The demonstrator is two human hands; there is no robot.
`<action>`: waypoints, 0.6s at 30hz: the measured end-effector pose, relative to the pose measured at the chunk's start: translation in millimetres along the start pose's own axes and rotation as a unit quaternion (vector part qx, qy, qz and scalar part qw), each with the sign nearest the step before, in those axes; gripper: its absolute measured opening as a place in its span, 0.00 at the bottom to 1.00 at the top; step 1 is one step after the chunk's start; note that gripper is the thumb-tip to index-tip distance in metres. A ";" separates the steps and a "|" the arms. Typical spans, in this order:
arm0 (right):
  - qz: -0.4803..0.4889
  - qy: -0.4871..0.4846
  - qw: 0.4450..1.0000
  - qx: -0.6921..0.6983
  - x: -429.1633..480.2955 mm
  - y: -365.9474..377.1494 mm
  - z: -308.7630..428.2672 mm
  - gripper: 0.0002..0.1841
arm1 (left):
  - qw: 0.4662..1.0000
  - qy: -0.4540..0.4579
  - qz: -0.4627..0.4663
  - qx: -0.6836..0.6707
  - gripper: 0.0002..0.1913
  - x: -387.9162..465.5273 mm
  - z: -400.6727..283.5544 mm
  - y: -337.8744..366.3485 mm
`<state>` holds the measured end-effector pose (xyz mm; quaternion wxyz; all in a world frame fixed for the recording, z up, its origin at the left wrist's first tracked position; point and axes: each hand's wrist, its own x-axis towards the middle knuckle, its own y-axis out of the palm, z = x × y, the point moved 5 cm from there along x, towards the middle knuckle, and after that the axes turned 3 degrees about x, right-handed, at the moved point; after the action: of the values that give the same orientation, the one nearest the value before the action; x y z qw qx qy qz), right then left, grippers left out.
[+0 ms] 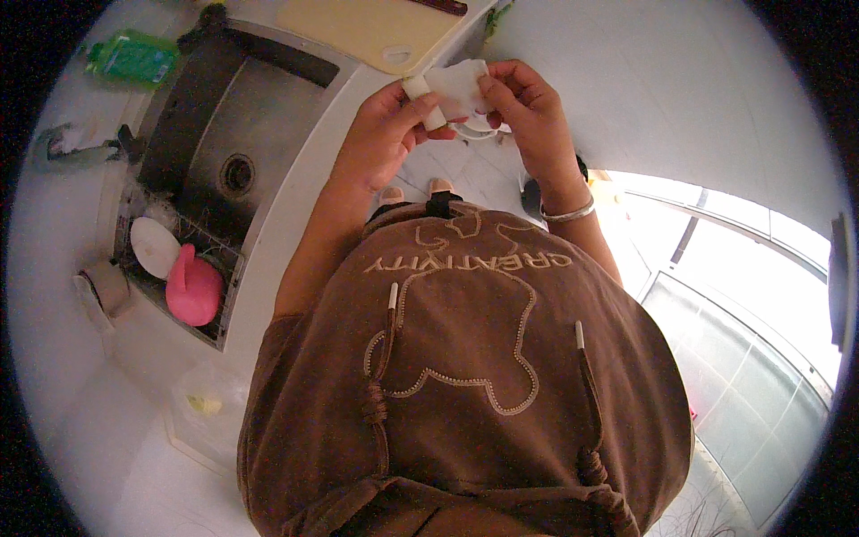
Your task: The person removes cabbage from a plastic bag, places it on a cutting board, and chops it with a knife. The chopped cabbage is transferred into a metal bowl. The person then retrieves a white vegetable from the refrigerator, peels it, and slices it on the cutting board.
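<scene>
Both hands are raised over the floor beside the counter. My left hand [386, 131] pinches a pale, thick-edged strip [423, 101] between thumb and fingers. From that strip a thin whitish sheet [456, 87] spans across to my right hand [527, 97], which grips its far edge. Whether strip and sheet are one piece, and what they are made of, I cannot tell. Just beyond the left fingers lies a yellowish cutting board [356, 33] with a handle hole, on the counter.
To the left is a steel sink [268, 127] with a drain. A wire rack [231, 295] at its near end holds a pink plastic vessel [194, 288] and a white oval item [154, 246]. A green bottle [137, 59] stands behind the sink. A dark-handled object [439, 5] rests on the board.
</scene>
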<state>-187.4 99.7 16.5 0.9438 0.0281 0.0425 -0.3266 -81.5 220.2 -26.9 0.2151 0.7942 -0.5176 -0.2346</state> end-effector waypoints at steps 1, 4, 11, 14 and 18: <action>-0.014 0.001 1.000 0.000 -1.2 -2.0 -1.0 0.09 | 1.000 0.001 0.008 -0.023 0.17 0.5 0.8 0.5; -0.038 -0.008 0.999 0.006 -1.7 -7.5 -3.9 0.10 | 0.997 -0.011 0.031 -0.072 0.18 0.5 3.7 1.8; -0.105 -0.016 0.994 0.010 -8.9 -34.3 -6.4 0.09 | 0.983 -0.061 0.095 -0.144 0.19 9.7 11.4 12.4; -0.116 -0.046 0.991 0.046 -20.2 -55.5 -11.9 0.09 | 0.984 -0.068 0.091 -0.138 0.19 14.3 19.5 15.3; -0.202 0.045 0.975 0.083 -54.0 -104.9 -64.1 0.11 | 0.987 -0.096 0.080 -0.097 0.19 11.3 35.5 14.2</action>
<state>-298.6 55.7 -44.5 0.8500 0.1118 0.0630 -0.5109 -108.9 200.9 -48.6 0.2581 0.6993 -0.5727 -0.3411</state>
